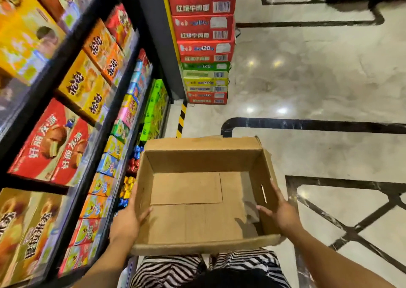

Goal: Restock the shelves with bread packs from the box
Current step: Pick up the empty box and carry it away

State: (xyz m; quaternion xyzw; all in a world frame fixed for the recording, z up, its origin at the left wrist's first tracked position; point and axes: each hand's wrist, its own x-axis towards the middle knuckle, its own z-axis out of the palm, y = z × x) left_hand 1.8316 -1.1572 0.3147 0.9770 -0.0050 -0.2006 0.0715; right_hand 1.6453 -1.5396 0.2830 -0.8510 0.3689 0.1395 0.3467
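I hold an open brown cardboard box (197, 156) in front of me, above the floor. Nothing lies inside it; only its bare bottom flaps show. My left hand (128, 218) grips the box's left wall, thumb hooked over the rim on the inside. My right hand (280, 211) grips the right wall the same way, thumb inside and fingers along the outside. No bread pack is in sight in the box. The black shelves (87, 120) on my left are full of coloured snack cartons.
A tall stack of red, green and yellow cartons (204, 46) stands on the floor ahead, beside the shelf end. A yellow-black striped strip (181, 120) marks the shelf base. Shiny marble floor (318, 79) with black lines spreads to the right.
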